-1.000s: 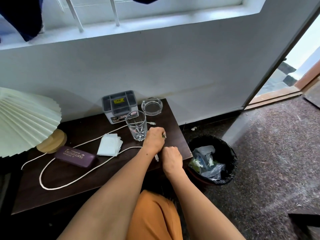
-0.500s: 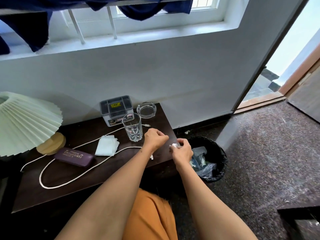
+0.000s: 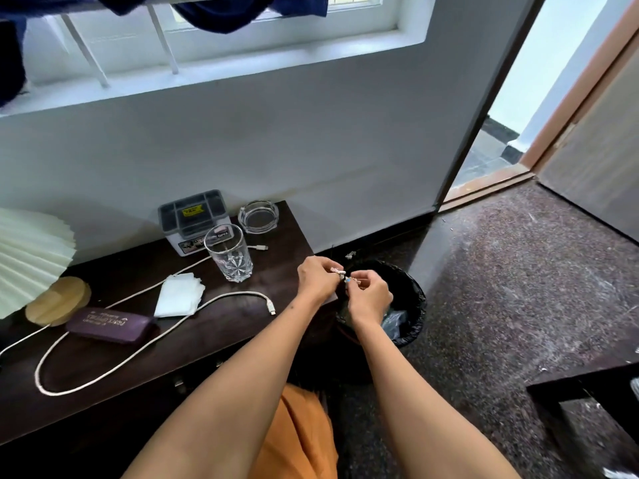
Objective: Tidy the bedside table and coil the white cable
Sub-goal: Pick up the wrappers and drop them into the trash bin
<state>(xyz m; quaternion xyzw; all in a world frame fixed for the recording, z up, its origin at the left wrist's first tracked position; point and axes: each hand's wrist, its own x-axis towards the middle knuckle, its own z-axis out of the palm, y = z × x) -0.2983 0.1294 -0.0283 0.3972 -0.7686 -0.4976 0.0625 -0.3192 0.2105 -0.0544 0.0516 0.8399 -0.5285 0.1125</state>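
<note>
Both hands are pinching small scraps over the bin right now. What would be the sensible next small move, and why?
Probably let go so the scraps fall into the bin. The left hand and right hand hold them right above its open mouth, past the table edge. The white cable lies uncoiled, so freed hands could turn to it next.

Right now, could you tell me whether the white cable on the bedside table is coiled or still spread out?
Spread out. The white cable lies in one long open loop across the bedside table, its plug end free; neither hand touches it.
</note>
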